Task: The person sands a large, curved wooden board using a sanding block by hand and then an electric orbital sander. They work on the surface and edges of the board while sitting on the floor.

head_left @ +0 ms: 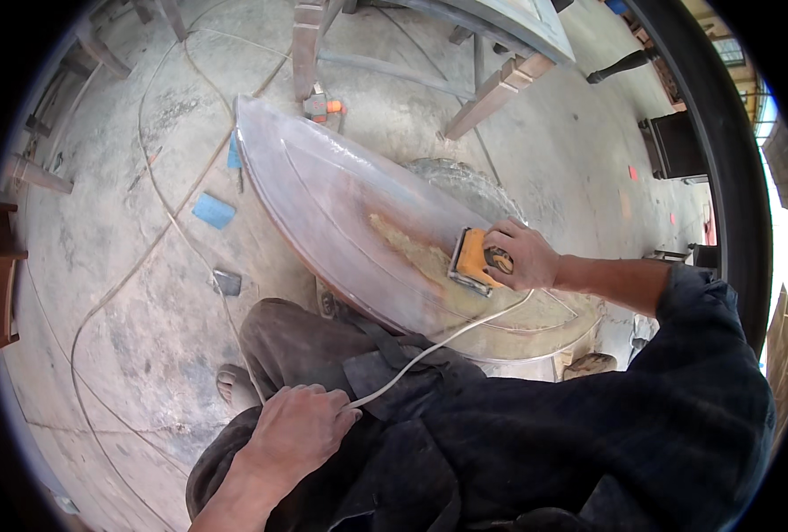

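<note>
The right hand [520, 255] grips an orange sander [474, 262] pressed on the wooden panel [341, 213] near its lower edge, while the left hand [298, 427] closes around the white cord [438, 341].

My right hand [520, 254] sits on the sander [472, 260], which rests on the panel [341, 204] lying across before my knees. My left hand [296, 430] is on my lap, holding the cord [438, 344] that runs up to the sander. Left of the panel, sandpaper pieces [213, 210] lie on the floor [128, 293]. Behind the panel stands a bench [491, 89].
</note>
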`<state>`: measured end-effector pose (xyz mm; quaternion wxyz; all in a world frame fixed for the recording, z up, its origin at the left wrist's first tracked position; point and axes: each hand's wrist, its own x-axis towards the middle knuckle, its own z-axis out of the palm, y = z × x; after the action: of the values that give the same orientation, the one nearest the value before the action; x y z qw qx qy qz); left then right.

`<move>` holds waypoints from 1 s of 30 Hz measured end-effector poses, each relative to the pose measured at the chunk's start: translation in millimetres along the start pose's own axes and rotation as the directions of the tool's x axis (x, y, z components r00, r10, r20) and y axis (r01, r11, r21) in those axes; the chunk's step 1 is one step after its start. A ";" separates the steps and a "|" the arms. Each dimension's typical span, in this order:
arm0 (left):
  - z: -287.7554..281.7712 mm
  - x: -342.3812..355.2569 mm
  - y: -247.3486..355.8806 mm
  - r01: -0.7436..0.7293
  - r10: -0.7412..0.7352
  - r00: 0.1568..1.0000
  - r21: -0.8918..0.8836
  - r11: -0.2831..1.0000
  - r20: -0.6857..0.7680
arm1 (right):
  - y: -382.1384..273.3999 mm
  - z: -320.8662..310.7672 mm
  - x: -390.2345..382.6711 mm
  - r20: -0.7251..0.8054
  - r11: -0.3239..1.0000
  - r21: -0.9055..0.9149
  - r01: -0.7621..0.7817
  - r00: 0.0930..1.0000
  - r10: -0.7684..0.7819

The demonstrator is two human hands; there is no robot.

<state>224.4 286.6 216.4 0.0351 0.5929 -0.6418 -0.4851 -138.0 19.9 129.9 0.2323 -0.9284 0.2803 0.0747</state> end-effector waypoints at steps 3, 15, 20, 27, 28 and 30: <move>1.3 -1.8 -4.7 0.014 -0.012 0.999 0.023 1.000 -0.050 | -9.2 -4.9 42.5 -0.033 0.998 -0.027 0.048 0.998 -0.049; 0.8 -6.3 -9.0 0.022 -0.018 0.990 0.025 0.999 -0.140 | -55.0 -2.9 212.8 -0.246 0.995 -0.068 -0.067 0.968 0.048; -1.6 -7.1 -8.9 0.034 -0.029 0.994 0.039 0.999 -0.107 | -72.6 -6.3 271.4 -0.320 0.990 -0.093 -0.106 0.945 0.071; -9.7 -0.2 -12.8 0.104 -0.101 0.989 0.023 0.994 -0.111 | -81.3 -13.7 293.6 -0.328 0.994 -0.071 -0.079 0.943 0.052; -10.0 0.0 -14.2 0.108 -0.105 0.988 0.020 0.994 -0.116 | -81.7 -13.4 283.7 -0.308 0.995 -0.060 -0.081 0.949 0.059; -10.4 2.2 -15.8 0.098 -0.094 0.987 0.021 0.995 -0.132 | -65.7 -4.5 256.6 -0.324 0.991 -0.134 -0.014 0.946 -0.031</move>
<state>241.7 281.6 210.2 0.0455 0.6540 -0.6156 -0.4374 111.9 -58.6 90.5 0.1202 -0.9427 0.3051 -0.0616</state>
